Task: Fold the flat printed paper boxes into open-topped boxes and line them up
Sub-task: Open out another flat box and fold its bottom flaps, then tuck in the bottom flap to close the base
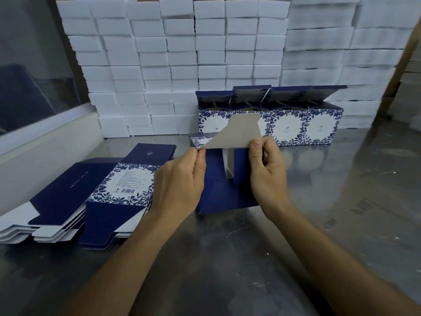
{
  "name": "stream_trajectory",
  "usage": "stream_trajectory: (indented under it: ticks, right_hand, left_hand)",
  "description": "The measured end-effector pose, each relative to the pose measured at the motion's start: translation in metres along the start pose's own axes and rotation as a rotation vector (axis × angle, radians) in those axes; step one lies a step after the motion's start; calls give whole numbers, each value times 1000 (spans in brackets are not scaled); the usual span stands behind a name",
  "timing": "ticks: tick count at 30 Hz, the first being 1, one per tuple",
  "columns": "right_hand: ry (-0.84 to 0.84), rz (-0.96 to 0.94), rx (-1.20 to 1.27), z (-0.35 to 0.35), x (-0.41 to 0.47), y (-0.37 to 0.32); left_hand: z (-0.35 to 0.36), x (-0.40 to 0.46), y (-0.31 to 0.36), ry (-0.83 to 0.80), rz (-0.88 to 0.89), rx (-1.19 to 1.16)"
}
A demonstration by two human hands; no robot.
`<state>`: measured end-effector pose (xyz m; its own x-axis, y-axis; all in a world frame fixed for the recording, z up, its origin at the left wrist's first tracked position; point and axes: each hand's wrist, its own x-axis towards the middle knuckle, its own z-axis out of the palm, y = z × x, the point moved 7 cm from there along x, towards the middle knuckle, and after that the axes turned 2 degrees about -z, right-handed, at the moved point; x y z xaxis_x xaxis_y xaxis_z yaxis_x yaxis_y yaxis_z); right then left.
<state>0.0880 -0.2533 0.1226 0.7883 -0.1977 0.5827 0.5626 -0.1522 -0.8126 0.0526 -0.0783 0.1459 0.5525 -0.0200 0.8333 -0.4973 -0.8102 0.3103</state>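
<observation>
I hold a half-formed navy and floral paper box [227, 190] above the steel table [227, 258]. Its grey inner flap [237, 131] sticks up and away from me. My left hand [180, 179] pinches the flap's left corner between thumb and fingers. My right hand [266, 172] grips the flap's right edge with curled fingers. A row of several folded, open-topped boxes [303, 124] stands behind, lids raised. Flat unfolded boxes [102, 190] lie stacked at the left.
A wall of white foam blocks [182, 65] rises along the back of the table. A white ledge with a window [34, 133] borders the left side. Cardboard cartons [410, 76] stand at the far right.
</observation>
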Motion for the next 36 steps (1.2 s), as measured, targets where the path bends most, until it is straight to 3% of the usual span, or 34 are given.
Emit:
stream_trajectory:
  ticks: [9,15,22,28,31,36]
  right_hand:
    - [209,70,73,-15,3,9]
    - [215,103,119,-15,4,14]
    - [220,111,185,-11,5,12]
    - [321,241,326,-18,3,16]
    - [327,331,433,-17,3,22]
    - [309,372,518,-14,2,23]
  left_hand:
    - [15,-8,0,-120,-9,-11]
    - [10,-4,15,-14,133,102]
    - [13,-6,-4,-56,-46,72]
    - [29,-18,-16,-176,-225,-187]
    - [39,-20,-10,-237,-234,-327]
    - [39,-18,-2,-182,-194,-389]
